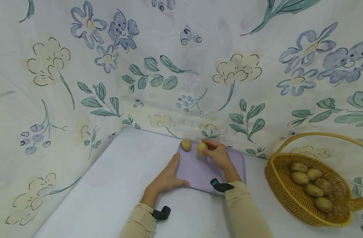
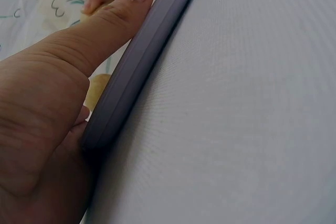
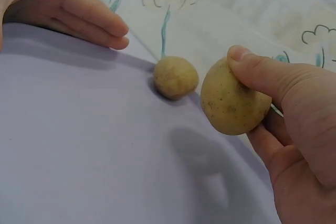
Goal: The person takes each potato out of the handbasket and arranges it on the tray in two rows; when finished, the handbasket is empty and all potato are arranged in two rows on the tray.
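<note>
A potato [image 3: 231, 100] is pinched between the thumb and fingers of my right hand [image 1: 218, 156], above the back part of a pale purple tray [image 1: 196, 173]. Its shadow falls on the tray in the right wrist view. A second potato [image 1: 186, 145] lies in the tray's back left corner. My left hand [image 1: 168, 177] rests against the tray's front left corner. Its straight fingers [image 3: 97, 27] lie along the left side, while the thumb [image 2: 113, 17] lies along the front rim.
On the right stands a wicker basket [image 1: 284, 195] with a tall handle, holding several potatoes [image 1: 313, 190]. The tray lies on a white table [image 1: 115, 178]. Flower-patterned cloth [image 1: 157, 99] hangs right behind the tray and along the left side.
</note>
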`<state>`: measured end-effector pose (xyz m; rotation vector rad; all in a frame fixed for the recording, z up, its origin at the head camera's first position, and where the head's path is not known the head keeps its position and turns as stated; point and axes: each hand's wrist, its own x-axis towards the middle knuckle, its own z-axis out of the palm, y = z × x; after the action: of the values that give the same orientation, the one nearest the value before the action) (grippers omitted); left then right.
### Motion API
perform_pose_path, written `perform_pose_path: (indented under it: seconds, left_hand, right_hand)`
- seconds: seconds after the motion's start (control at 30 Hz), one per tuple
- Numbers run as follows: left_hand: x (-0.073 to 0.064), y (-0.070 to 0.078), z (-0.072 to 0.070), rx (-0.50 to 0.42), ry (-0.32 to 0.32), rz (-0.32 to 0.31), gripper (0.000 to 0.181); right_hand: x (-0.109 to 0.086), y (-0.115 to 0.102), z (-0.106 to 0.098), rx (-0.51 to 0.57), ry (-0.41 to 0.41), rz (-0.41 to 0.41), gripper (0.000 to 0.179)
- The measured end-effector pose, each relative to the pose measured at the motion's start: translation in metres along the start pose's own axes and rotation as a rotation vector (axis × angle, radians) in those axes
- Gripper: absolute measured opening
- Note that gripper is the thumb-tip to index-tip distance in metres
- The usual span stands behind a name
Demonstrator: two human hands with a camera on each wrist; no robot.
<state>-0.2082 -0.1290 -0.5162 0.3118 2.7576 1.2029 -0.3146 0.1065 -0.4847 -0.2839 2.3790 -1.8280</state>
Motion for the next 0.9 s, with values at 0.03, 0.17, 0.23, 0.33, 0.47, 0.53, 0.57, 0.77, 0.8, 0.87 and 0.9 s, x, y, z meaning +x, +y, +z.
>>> perform_pose_path:
  seconds: [0.03, 0.17, 0.23, 0.33, 0.47, 0.53, 0.57, 0.77, 0.8, 0.87, 0.9]
  left_hand:
    - [0.0, 0.0, 0.0, 0.002, 0.001, 0.0, 0.135]
    - [0.0, -0.001, 0.001, 0.003, 0.003, 0.008, 0.135]
    - [0.0, -0.001, 0.001, 0.004, 0.002, 0.009, 0.135]
    - [0.001, -0.002, 0.002, 0.007, 0.0, 0.006, 0.135]
    - [0.001, -0.003, 0.001, 0.008, -0.005, 0.005, 0.136]
    - [0.001, -0.002, 0.001, 0.005, -0.007, 0.005, 0.135]
    - [0.001, -0.002, 0.001, 0.006, -0.008, 0.006, 0.135]
    - [0.0, -0.002, 0.0, 0.005, -0.005, 0.007, 0.134]
    - [0.0, -0.002, 0.0, 0.005, -0.004, 0.008, 0.134]
    - [0.0, -0.002, 0.0, 0.005, -0.003, 0.011, 0.134]
    - [0.0, -0.002, 0.0, 0.005, -0.003, 0.012, 0.134]
  right_hand:
    - [0.001, 0.0, 0.001, 0.0, 0.006, 0.004, 0.051]
    - [0.001, 0.0, 0.006, 0.002, 0.016, 0.009, 0.052]
    - [0.0, -0.003, 0.008, 0.001, 0.02, 0.015, 0.052]
    - [0.003, -0.002, 0.012, 0.013, 0.043, 0.016, 0.052]
    - [0.007, 0.001, 0.018, 0.02, 0.086, 0.02, 0.051]
    - [0.007, 0.001, 0.02, 0.019, 0.1, 0.027, 0.051]
    - [0.007, 0.0, 0.021, 0.016, 0.108, 0.035, 0.051]
    - [0.007, -0.002, 0.026, 0.002, 0.144, 0.053, 0.051]
    - [0.007, -0.002, 0.027, 0.001, 0.146, 0.051, 0.051]
    - [0.008, -0.002, 0.028, -0.01, 0.147, 0.047, 0.051]
    - [0.008, -0.001, 0.029, -0.017, 0.148, 0.048, 0.051]
